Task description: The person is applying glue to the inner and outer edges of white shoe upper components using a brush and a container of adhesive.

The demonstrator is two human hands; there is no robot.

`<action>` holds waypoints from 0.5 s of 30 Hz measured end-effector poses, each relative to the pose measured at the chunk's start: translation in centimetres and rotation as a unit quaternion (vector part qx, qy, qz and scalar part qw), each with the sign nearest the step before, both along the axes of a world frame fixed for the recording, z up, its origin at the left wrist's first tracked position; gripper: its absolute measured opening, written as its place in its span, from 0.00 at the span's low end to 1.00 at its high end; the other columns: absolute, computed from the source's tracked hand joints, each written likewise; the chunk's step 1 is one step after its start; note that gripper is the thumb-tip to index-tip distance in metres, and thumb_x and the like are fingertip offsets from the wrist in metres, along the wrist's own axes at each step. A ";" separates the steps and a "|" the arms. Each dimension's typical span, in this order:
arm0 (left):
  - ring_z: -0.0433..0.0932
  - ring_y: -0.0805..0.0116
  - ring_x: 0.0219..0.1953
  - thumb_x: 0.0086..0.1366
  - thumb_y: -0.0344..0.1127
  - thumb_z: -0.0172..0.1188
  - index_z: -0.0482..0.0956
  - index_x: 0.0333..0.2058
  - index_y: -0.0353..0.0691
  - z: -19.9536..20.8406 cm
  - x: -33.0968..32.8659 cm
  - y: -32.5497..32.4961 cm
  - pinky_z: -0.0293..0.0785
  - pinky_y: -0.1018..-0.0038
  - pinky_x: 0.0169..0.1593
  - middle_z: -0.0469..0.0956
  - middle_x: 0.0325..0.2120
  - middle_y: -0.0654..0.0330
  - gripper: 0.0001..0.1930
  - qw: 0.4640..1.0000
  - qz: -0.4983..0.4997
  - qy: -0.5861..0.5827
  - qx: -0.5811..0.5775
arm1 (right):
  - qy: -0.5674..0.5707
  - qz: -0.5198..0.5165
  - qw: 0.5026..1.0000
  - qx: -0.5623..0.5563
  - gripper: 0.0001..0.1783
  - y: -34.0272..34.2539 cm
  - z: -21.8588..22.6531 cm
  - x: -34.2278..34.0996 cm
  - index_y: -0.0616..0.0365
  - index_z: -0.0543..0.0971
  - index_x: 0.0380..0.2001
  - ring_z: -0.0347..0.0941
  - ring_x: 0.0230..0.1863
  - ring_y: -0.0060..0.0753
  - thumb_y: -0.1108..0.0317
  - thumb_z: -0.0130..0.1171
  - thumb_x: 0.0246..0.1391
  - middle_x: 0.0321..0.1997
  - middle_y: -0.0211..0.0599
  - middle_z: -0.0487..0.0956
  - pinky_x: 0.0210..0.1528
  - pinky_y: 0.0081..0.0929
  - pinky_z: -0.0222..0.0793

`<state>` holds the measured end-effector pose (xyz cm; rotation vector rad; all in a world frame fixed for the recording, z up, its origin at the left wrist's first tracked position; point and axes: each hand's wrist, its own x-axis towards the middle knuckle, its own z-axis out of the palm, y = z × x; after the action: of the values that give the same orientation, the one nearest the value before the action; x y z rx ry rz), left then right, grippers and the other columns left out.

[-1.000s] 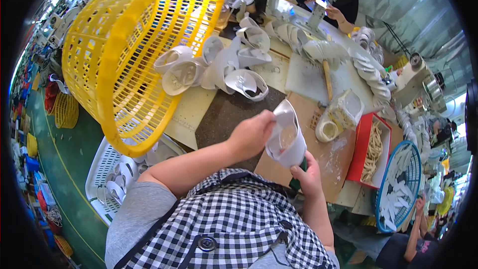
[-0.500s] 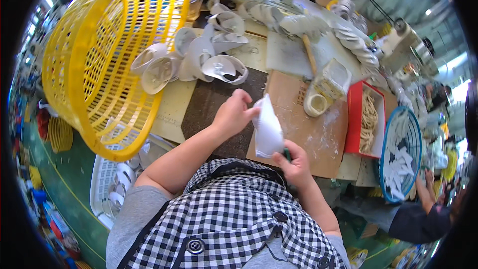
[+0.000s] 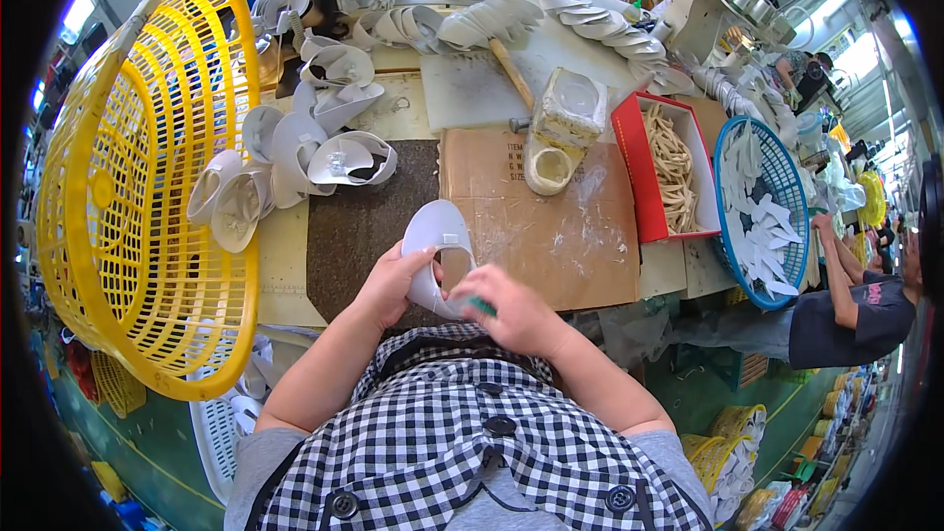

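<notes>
- Since the white curved piece [image 3: 427, 224] looks light and flexible, I'd hold its edge.
- My left grip [image 3: 390, 285] pinches it; blurred right grip [image 3: 513, 310] curls around a green object [image 3: 480, 306].

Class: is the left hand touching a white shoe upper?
Touching: in the head view, the left hand clasps the white shoe upper by its edge.
</notes>
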<state>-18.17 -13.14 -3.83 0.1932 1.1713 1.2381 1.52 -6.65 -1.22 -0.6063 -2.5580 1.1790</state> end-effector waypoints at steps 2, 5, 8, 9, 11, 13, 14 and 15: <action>0.75 0.63 0.23 0.66 0.33 0.50 0.66 0.47 0.38 -0.8 0.5 -0.2 0.78 0.66 0.27 0.73 0.26 0.58 0.13 1.000 -0.003 -0.018 0.013 | -0.042 -0.146 0.988 -0.021 0.15 0.6 0.3 -0.2 0.55 0.71 0.41 0.73 0.43 0.51 0.63 0.58 0.51 0.46 0.45 0.71 0.44 0.41 0.70; 0.75 0.63 0.25 0.66 0.34 0.50 0.66 0.48 0.37 -1.0 2.4 -0.5 0.79 0.64 0.29 0.72 0.26 0.58 0.13 0.998 0.002 -0.059 0.031 | -0.087 -0.199 0.975 0.040 0.18 1.3 -2.0 -1.1 0.56 0.68 0.41 0.73 0.42 0.52 0.62 0.59 0.51 0.42 0.47 0.73 0.41 0.42 0.70; 0.76 0.63 0.26 0.66 0.35 0.50 0.66 0.47 0.36 -0.1 4.6 -1.1 0.80 0.61 0.32 0.72 0.27 0.58 0.14 0.995 0.014 -0.098 0.021 | -0.108 -0.228 0.963 0.095 0.16 2.1 -4.1 -2.0 0.57 0.67 0.37 0.73 0.38 0.51 0.65 0.57 0.46 0.33 0.45 0.76 0.38 0.44 0.70; 0.76 0.62 0.26 0.66 0.35 0.50 0.66 0.47 0.36 0.2 5.0 -1.3 0.80 0.59 0.33 0.72 0.27 0.58 0.14 0.993 0.022 -0.112 0.006 | -0.096 -0.231 0.956 0.154 0.15 2.4 -5.1 -1.9 0.56 0.67 0.35 0.74 0.38 0.51 0.66 0.57 0.44 0.31 0.43 0.76 0.38 0.45 0.69; 0.76 0.63 0.28 0.67 0.36 0.50 0.65 0.48 0.35 -0.3 4.8 -1.5 0.79 0.58 0.35 0.72 0.26 0.58 0.15 0.992 0.015 -0.124 -0.002 | -0.070 -0.231 0.952 0.187 0.15 2.2 -5.4 -1.7 0.56 0.67 0.34 0.74 0.37 0.49 0.68 0.56 0.41 0.31 0.43 0.76 0.36 0.45 0.70; 0.76 0.63 0.31 0.67 0.37 0.49 0.65 0.50 0.35 -0.2 4.5 -1.4 0.79 0.58 0.36 0.72 0.26 0.58 0.16 0.992 -0.003 -0.128 -0.022 | -0.106 -0.199 0.951 0.212 0.15 1.7 -5.1 -1.3 0.57 0.68 0.37 0.74 0.35 0.47 0.69 0.55 0.43 0.30 0.41 0.76 0.34 0.42 0.71; 0.76 0.63 0.31 0.67 0.37 0.49 0.65 0.50 0.35 -0.8 4.5 -1.5 0.79 0.58 0.36 0.72 0.26 0.58 0.16 0.992 0.000 -0.126 -0.025 | -0.104 -0.196 0.953 0.208 0.15 1.4 -4.9 -1.1 0.57 0.68 0.37 0.74 0.35 0.47 0.69 0.55 0.43 0.30 0.41 0.76 0.34 0.42 0.71; 0.76 0.64 0.32 0.67 0.37 0.49 0.66 0.50 0.35 -1.9 4.6 -1.6 0.78 0.61 0.37 0.72 0.26 0.59 0.16 0.998 -0.011 -0.063 -0.029 | -0.105 -0.191 0.954 0.207 0.15 1.1 -4.7 -0.8 0.57 0.68 0.37 0.74 0.35 0.47 0.68 0.55 0.44 0.31 0.41 0.76 0.34 0.42 0.71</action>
<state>-13.61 -14.73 -5.78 0.0838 1.0912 1.1788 0.71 -5.53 -5.88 -1.0990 -2.5747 0.4527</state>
